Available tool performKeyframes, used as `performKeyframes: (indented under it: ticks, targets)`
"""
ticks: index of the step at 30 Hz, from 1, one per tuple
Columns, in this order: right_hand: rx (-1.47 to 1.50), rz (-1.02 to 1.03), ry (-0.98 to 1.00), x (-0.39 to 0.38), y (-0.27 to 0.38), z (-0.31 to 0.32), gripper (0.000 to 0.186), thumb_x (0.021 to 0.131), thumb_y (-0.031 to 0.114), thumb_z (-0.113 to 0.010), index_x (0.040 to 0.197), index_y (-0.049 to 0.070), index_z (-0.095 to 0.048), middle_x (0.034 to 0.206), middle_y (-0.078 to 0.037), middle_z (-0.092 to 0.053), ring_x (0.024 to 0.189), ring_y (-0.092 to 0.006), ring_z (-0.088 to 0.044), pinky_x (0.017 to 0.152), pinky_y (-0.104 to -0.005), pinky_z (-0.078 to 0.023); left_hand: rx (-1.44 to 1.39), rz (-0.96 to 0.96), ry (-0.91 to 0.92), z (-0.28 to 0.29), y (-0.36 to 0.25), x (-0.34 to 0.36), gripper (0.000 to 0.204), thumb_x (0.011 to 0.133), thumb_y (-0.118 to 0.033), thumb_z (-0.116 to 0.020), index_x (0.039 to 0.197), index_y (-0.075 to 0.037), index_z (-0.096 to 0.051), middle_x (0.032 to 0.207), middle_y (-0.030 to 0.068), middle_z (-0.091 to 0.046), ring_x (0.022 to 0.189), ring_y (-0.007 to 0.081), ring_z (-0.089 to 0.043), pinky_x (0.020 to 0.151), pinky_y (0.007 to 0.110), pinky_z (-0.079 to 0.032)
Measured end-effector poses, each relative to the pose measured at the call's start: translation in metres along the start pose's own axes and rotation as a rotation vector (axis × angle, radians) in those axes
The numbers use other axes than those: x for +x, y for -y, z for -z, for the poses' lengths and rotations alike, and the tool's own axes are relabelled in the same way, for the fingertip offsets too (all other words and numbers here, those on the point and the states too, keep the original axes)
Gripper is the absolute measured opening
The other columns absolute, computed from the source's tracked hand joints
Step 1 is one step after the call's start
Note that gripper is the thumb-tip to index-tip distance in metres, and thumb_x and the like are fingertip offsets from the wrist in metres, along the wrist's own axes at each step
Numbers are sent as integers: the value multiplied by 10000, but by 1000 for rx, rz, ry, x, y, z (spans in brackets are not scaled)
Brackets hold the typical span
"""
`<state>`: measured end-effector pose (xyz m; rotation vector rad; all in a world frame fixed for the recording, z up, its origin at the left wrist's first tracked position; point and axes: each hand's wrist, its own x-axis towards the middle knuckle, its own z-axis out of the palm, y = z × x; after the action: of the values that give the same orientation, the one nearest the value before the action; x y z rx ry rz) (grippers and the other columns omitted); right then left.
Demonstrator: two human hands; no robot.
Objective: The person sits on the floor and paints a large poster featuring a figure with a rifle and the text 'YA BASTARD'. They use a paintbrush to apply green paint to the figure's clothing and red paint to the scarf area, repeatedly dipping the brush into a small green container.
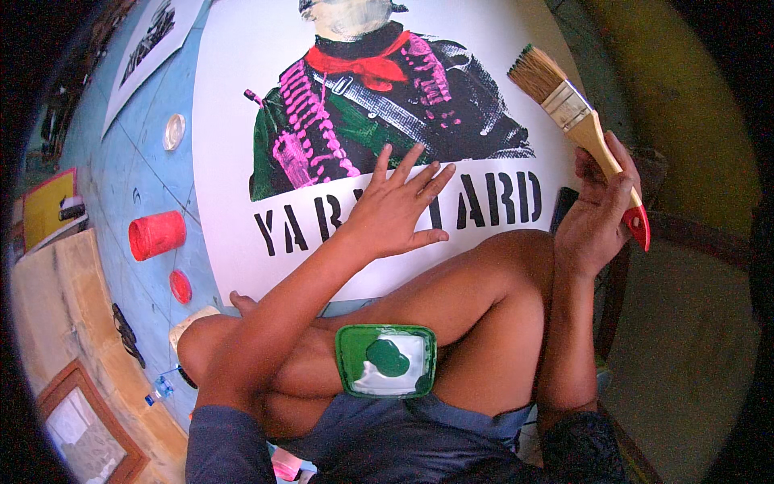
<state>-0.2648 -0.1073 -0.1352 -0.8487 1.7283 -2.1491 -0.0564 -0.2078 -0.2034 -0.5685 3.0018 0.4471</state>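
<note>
Painting appears in hand: the left hand lies spread over the poster, the right hand grips the brush at its right edge, and the next stroke likely calls for paint from the green lid below the poster.

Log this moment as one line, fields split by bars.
left hand: spread over painted poster | right hand: gripping wooden-handled paintbrush | paint tray: on lap, green paint inside
</note>
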Motion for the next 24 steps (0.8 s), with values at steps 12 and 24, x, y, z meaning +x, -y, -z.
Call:
performKeyframes:
  ticks: [12,24]
  targets:
    - [10,48,-14,0,-4,2,471,989,354,-418,1232,-40,-507,1229,-188,-541,1096,-266,-556,954,-388,-450,18,37,12,3,10,-11,920,790,-604,-567,1483,-120,-203,1444,102,-399,1406,363,-183,1110,615,-34]
    - [-30,58,11,-1,-3,4,444,1007,331,-389,1231,-34,-507,1243,-189,-537,1097,-254,-560,947,-370,-455,186,128,-48,19,40,-43,845,815,-621,-520,1456,-115,-303,1520,158,-228,1417,359,-142,1104,604,-26]
